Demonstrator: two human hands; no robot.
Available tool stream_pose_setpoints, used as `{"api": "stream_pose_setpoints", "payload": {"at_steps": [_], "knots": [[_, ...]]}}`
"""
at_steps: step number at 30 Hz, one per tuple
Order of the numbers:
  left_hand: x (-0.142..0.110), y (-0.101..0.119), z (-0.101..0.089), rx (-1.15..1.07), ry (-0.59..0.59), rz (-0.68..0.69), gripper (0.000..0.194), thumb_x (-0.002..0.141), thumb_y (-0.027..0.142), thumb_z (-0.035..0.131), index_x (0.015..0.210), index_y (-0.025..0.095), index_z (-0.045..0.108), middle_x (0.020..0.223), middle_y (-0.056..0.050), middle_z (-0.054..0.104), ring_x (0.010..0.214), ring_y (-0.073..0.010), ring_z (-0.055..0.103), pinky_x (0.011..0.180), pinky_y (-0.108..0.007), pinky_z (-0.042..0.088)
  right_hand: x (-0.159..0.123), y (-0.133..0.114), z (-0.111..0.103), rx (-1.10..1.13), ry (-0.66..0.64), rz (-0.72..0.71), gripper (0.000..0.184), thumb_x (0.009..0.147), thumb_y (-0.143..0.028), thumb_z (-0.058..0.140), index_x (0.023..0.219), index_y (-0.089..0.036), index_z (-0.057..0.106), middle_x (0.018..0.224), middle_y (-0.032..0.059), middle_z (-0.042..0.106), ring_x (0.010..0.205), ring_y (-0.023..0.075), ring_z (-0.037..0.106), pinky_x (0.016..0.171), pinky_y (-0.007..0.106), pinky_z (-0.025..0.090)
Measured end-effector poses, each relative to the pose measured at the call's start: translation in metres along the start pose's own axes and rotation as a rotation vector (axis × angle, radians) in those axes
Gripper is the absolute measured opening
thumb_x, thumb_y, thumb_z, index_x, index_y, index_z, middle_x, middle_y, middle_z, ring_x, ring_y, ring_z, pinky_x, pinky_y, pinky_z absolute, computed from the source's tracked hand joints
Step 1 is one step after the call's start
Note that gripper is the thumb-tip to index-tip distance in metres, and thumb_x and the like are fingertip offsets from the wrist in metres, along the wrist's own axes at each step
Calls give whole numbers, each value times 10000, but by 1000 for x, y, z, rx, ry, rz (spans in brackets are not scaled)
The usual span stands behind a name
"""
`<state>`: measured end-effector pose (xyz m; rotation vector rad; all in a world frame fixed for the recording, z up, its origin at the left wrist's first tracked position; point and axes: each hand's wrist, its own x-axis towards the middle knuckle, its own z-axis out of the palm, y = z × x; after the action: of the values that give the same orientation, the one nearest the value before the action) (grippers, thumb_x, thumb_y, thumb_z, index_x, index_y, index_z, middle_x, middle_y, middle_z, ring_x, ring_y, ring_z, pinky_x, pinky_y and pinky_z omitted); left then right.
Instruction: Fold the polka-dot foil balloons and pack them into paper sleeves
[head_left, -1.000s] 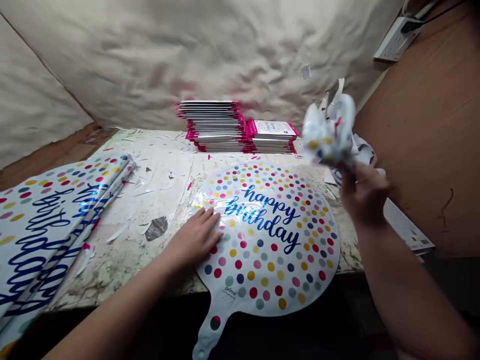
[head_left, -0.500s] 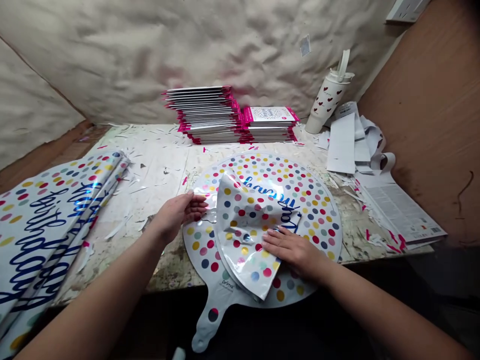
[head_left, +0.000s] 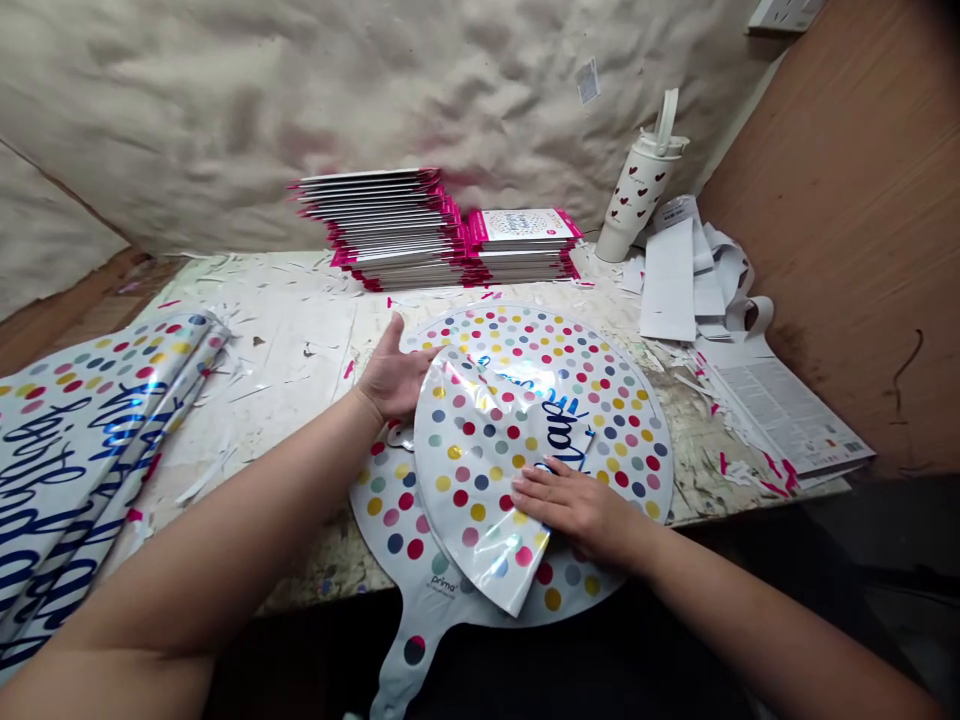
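Observation:
A folded foil balloon [head_left: 480, 460], white with coloured dots and blue lettering, lies on top of a flat round foil balloon [head_left: 622, 400] of the same pattern. The lower one's tail hangs over the table's front edge. Flat on the folded balloon's right part rests my right hand [head_left: 574, 505], its fingers stretched out. My left hand [head_left: 397, 375] is at the folded balloon's upper left edge, thumb raised and palm turned toward it; its fingertips are partly hidden behind that edge.
Stacks of pink-edged packets [head_left: 397, 230] stand at the back, beside a shorter stack [head_left: 525, 240]. A white tumbler with hearts [head_left: 637, 190] and paper scraps [head_left: 675, 285] are at the right. More dotted balloons [head_left: 90, 430] lie folded at the left on the table [head_left: 292, 330].
My left hand has moved up along the folded balloon's left edge and opened, its thumb lifting. The folded balloon lies smoother and flatter. My right hand stays on it. The view has shifted slightly.

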<state>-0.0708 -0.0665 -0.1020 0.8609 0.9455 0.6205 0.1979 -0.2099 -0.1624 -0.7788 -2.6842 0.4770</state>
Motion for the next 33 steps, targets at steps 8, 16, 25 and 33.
{"api": "stream_pose_setpoints", "payload": {"at_steps": [8, 16, 25, 33], "knots": [[49, 1, -1, 252, 414, -4, 467, 647, 206, 731, 1067, 133, 540, 877, -113, 671, 786, -229, 666, 722, -357, 550, -1, 0, 2, 24, -40, 8, 485, 869, -105, 393, 1348, -177, 390, 1366, 60, 445, 1309, 167, 323, 1097, 425, 227], [30, -11, 2, 769, 555, 483, 581, 806, 167, 531, 1341, 201, 306, 1380, -121, 406, 1236, -227, 425, 1037, -415, 339, 2, 12, -8, 86, -64, 5, 383, 912, -154, 382, 1280, -187, 483, 1335, 37, 485, 1293, 160, 353, 1106, 405, 215], [26, -56, 59, 1757, -245, 609, 600, 867, 537, 377, 1406, 306, 254, 1501, -78, 160, 1362, -358, 93, 1045, -608, 89, -6, 17, -12, 32, -24, 11, 357, 909, -180, 393, 1230, -216, 544, 1340, 47, 481, 1322, 233, 295, 1081, 461, 246], [-6, -31, 38, 1491, 266, 710, 452, 922, 402, 330, 1310, 188, 422, 1412, -91, 376, 1323, -236, 281, 1063, -456, 269, -14, 16, -33, 139, -2, 89, 483, 785, -96, 481, 1260, -177, 517, 1315, 65, 509, 1272, 235, 390, 1059, 437, 308]]}}
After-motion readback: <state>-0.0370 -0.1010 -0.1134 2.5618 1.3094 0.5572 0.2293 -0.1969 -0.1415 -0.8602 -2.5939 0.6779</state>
